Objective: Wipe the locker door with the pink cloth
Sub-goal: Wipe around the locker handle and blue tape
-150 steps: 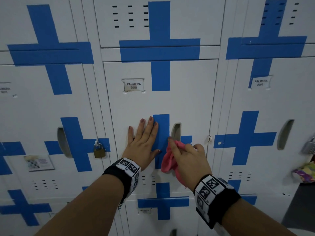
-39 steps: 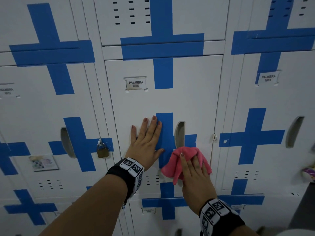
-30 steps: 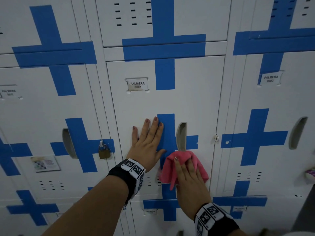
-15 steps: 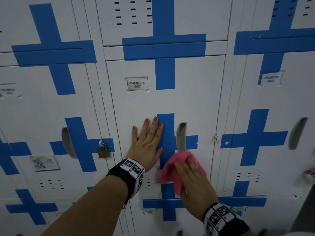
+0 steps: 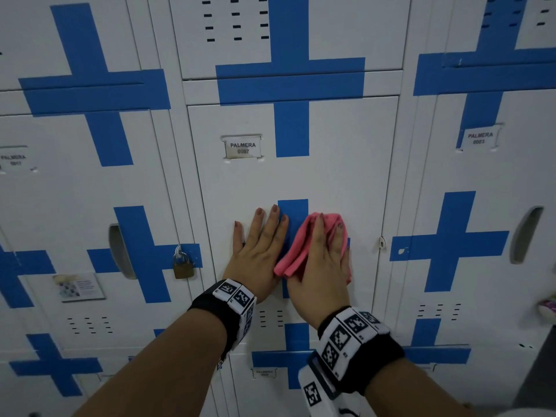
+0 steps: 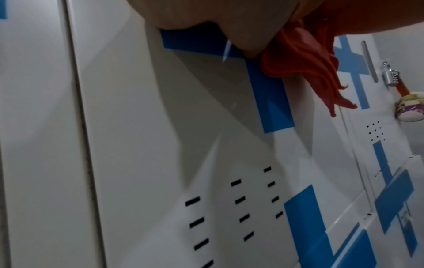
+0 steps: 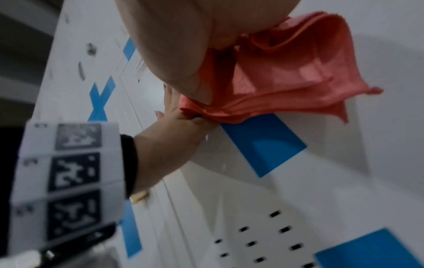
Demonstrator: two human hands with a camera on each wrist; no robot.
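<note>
The white locker door with blue cross stripes and the plate "PALMERA 0007" fills the middle of the head view. My left hand lies flat on the door, fingers straight and pointing up. Just to its right, my right hand presses the crumpled pink cloth against the door with straight fingers, covering the door's handle recess. In the left wrist view the pink cloth bunches beside my palm. The right wrist view shows the cloth hanging under my right palm, touching my left hand.
A brass padlock hangs on the left neighbour locker beside its handle recess. The right neighbour locker has a handle recess and a silver combination lock with a colourful pendant. Vent slots lie below my hands.
My right hand has slid the pink cloth upward from below the handle recess to cover it, ending close beside the left hand. The left hand stayed flat in place.
</note>
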